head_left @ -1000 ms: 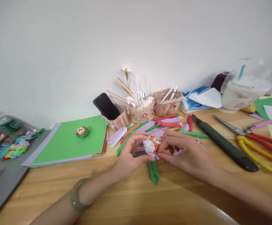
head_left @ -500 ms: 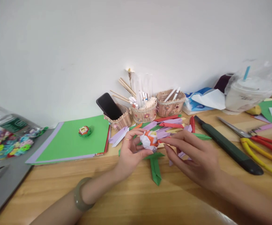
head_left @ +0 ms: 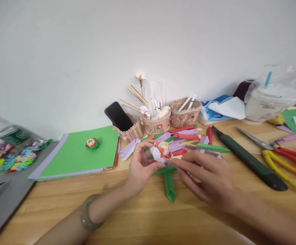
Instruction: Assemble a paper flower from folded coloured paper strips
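Between thumb and fingers, my left hand (head_left: 142, 170) grips a small paper flower (head_left: 161, 152) folded in white, orange and yellow. The fingertips of my right hand (head_left: 206, 177) pinch the flower's right edge; its far fingers are partly hidden. Just below the flower, green folded paper strips (head_left: 169, 187) lie on the wooden table (head_left: 127, 217). Behind both hands spreads a pile of coloured folded strips (head_left: 186, 136), partly covered by them. A finished-looking small flower with a green base (head_left: 92, 144) sits on green paper sheets (head_left: 73, 154) to the left.
A dark green utility knife (head_left: 249, 160) and scissors (head_left: 267, 149) lie at right. Decorated baskets (head_left: 158, 124) with a phone (head_left: 118, 115) and pens stand by the wall. A lidded cup (head_left: 267, 102) is far right; a plastic bottle (head_left: 12, 132) far left.
The flower has tilted in my left hand, showing more of its orange and yellow top. My right hand has shifted slightly left and down, its fingers drawn closer together against the flower's edge.
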Demonstrator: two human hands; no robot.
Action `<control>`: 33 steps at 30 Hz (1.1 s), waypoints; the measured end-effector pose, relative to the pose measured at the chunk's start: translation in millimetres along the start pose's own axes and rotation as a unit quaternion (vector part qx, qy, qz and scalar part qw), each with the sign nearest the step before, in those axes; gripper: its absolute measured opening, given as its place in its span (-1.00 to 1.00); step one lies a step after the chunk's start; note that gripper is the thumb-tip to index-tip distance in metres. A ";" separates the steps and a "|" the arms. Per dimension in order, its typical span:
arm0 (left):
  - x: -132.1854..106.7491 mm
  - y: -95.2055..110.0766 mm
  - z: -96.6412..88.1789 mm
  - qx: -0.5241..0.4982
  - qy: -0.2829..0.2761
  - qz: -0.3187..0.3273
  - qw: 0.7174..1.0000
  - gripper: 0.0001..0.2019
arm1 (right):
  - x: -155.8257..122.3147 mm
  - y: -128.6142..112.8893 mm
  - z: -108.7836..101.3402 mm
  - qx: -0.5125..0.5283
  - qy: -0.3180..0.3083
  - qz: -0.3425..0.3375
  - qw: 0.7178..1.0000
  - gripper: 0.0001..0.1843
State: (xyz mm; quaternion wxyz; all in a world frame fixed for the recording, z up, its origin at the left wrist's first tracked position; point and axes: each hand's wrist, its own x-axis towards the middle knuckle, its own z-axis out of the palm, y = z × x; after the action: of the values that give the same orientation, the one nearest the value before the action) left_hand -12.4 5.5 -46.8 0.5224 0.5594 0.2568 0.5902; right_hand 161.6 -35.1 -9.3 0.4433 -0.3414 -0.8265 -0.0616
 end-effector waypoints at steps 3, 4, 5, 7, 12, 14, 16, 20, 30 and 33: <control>0.4 -0.2 0.3 -0.006 -0.004 0.009 1.000 -0.55 | 6.9 -2.3 -4.7 0.057 0.038 0.078 0.995 -0.72; 0.4 -0.1 0.4 -0.007 -0.009 0.011 1.000 -0.56 | 9.0 -2.8 -5.9 0.071 0.045 0.106 0.991 -0.73; 0.1 0.1 0.5 -0.005 -0.014 0.013 1.000 -0.56 | 10.7 -3.0 -6.6 0.084 0.046 0.128 0.987 -0.75; -0.9 0.8 0.4 0.007 -0.026 0.019 0.999 -0.56 | 12.6 -3.1 -6.7 0.115 0.034 0.157 0.980 -0.78; -6.0 2.7 -1.0 0.073 -0.050 0.051 0.995 -0.58 | 12.1 -2.3 -2.8 0.164 -0.014 0.175 0.971 -0.83; -8.0 2.4 -2.5 0.110 -0.055 0.071 0.990 -0.58 | 11.9 -2.1 -1.7 0.165 -0.023 0.184 0.969 -0.85; -9.6 1.5 -4.6 0.157 -0.060 0.106 0.980 -0.56 | 11.4 -2.1 -1.0 0.168 -0.024 0.190 0.967 -0.85; -10.1 1.8 -8.9 0.267 -0.066 0.195 0.941 -0.51 | 9.4 -2.3 0.5 0.161 -0.026 0.177 0.971 -0.87; -10.5 5.2 -10.1 0.346 -0.084 0.248 0.901 -0.49 | 9.7 -4.2 -1.9 0.155 -0.028 0.198 0.967 -0.90; -11.0 1.8 -11.3 0.333 -0.077 0.250 0.906 -0.46 | 9.7 -3.6 -1.5 0.159 -0.039 0.197 0.967 -0.90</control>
State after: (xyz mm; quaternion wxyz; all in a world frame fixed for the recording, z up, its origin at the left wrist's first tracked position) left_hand -25.4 -1.9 -52.2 0.1591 0.7904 0.2494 0.5364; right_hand 156.8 -33.5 -0.2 0.4630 -0.4249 -0.7585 0.1726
